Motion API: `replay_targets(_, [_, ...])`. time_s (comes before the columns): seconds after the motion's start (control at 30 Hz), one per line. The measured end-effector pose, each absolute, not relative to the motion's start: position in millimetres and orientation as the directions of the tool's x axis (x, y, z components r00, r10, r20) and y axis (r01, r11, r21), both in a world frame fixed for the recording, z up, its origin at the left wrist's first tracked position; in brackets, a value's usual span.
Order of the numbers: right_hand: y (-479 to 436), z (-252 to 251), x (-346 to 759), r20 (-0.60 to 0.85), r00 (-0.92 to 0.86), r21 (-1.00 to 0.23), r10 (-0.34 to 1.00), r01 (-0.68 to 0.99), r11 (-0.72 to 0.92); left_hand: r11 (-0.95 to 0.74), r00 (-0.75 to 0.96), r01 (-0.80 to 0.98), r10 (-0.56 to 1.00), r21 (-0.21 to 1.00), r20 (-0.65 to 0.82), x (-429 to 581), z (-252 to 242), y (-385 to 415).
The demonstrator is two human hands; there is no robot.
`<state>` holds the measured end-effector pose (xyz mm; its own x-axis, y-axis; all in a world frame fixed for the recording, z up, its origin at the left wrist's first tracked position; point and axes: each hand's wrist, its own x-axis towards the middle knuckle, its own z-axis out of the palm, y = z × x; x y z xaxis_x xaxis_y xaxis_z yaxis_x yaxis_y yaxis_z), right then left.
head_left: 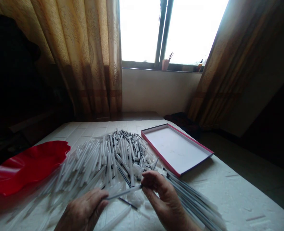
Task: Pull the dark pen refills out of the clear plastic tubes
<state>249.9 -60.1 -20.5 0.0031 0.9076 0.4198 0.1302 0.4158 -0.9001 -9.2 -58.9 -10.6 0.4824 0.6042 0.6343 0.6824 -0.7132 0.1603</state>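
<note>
A thin grey tube (124, 192), which looks translucent, spans the gap between my two hands low in the middle of the view. My left hand (83, 208) pinches its left end between thumb and fingers. Around the dark right end, my right hand (162, 200) closes thumb and fingertips. Behind and under the hands spreads a heap of clear plastic tubes (84, 163), mixed with thin black sticks (124, 175). Beside my right wrist lies a bundle of long grey filled tubes (192, 199), blurred toward the near end.
A shallow box lid (178, 147) with red edges and a white inside lies right of the heap. At the left stands a red wavy-rimmed bowl (33, 163). All rest on a white brick-patterned table (247, 195). Past it are curtains and a windowsill with a pink cup (165, 64).
</note>
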Motion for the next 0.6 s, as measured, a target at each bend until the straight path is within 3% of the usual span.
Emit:
replay_targets(0.4, [-57,-24,253,0.394,0.031,-0.914,0.919,0.124,0.387,-0.718,0.46,0.665,0.61,0.204,0.646,-10,-7,-60])
replay_targets(0.6, [-48,-23,259,0.417,-0.012,-0.839,0.909,0.379,0.39,-0.713,0.445,0.674,0.6,0.192,0.665,-8,-2,-57])
